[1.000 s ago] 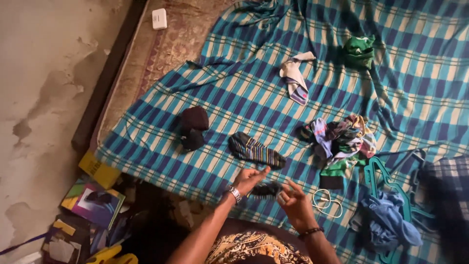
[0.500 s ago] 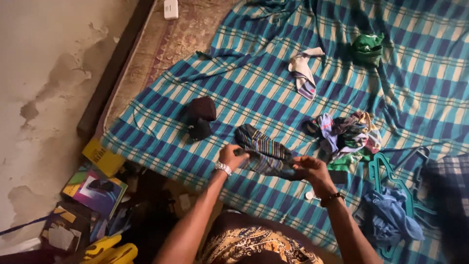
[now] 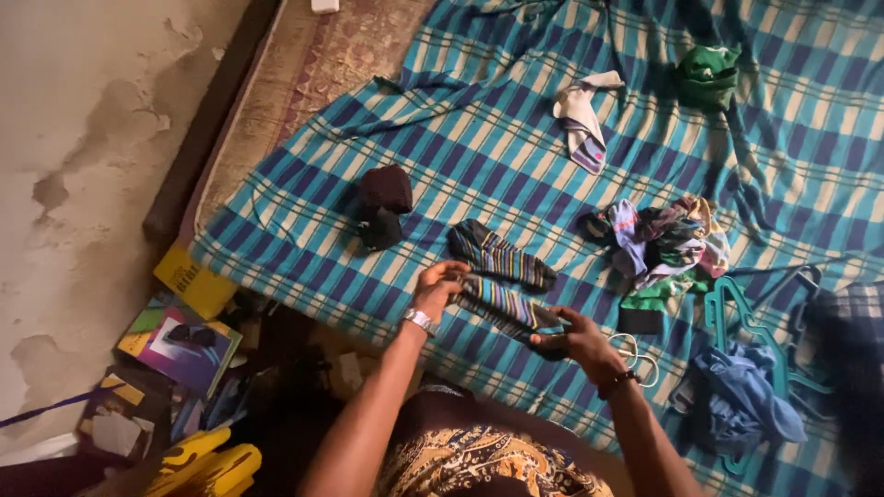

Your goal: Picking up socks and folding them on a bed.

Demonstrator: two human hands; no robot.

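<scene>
A striped sock (image 3: 505, 307) is held stretched between both hands, its long axis slanting from the left hand (image 3: 437, 287), pinched shut on the upper end, down to the right hand (image 3: 575, 339), closed on the darker toe end. Just beyond the left hand's fingers a matching striped sock (image 3: 502, 257) lies flat on the checked blanket (image 3: 442, 138), roughly parallel and nearer the left hand than the right. Compared with half a second earlier, the held sock has been drawn out longer and lower, and the right hand has dropped toward the body.
</scene>
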